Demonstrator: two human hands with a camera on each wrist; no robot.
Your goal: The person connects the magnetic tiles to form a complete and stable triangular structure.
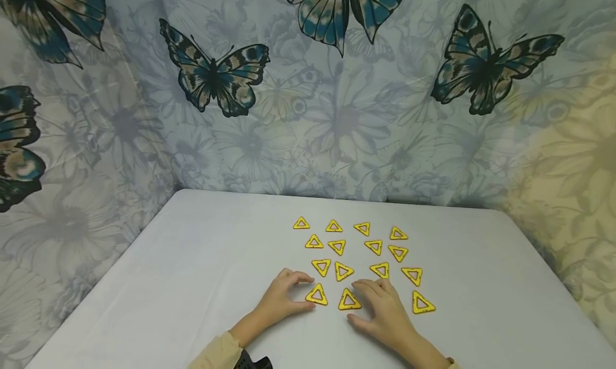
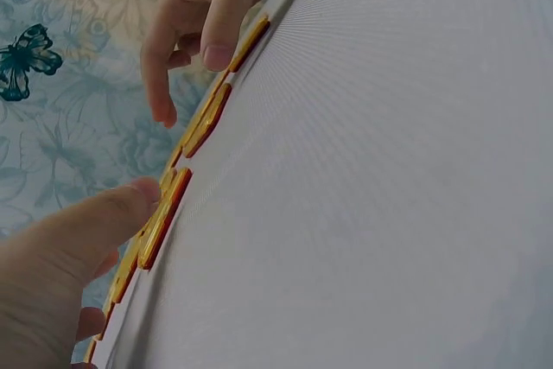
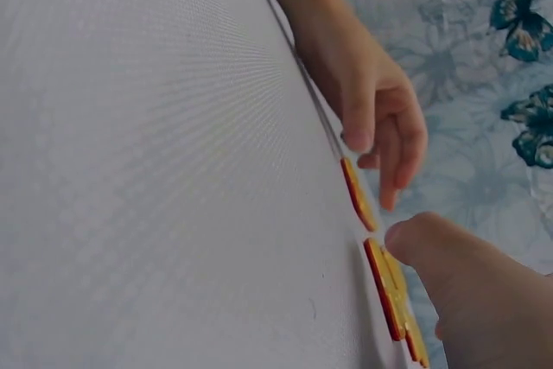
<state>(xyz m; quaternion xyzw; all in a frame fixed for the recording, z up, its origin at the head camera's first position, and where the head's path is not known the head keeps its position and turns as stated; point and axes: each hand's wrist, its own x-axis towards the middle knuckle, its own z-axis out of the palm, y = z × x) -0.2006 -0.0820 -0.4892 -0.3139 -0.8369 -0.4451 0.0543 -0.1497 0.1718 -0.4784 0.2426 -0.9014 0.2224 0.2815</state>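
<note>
Several flat yellow triangular frames with open centres lie in loose rows on the white table. In the head view my left hand [image 1: 281,294] spreads thumb and fingers to either side of the front left triangle [image 1: 323,295], fingertips close to its left edge. The left wrist view shows the left thumb tip right at a yellow piece [image 2: 166,218] with a red side edge. My right hand [image 1: 387,318] is beside the front middle triangle [image 1: 349,307], its thumb and fingers parted on that piece's right side. Another yellow piece [image 3: 384,287] sits by the right thumb in the right wrist view.
A further triangle [image 1: 423,309] lies to the right of the right hand. More triangles, such as one at the back left [image 1: 301,227], stretch toward the table's far side. The white table [image 1: 168,283] meets a butterfly-patterned cloth backdrop [image 1: 346,128] behind and at the sides.
</note>
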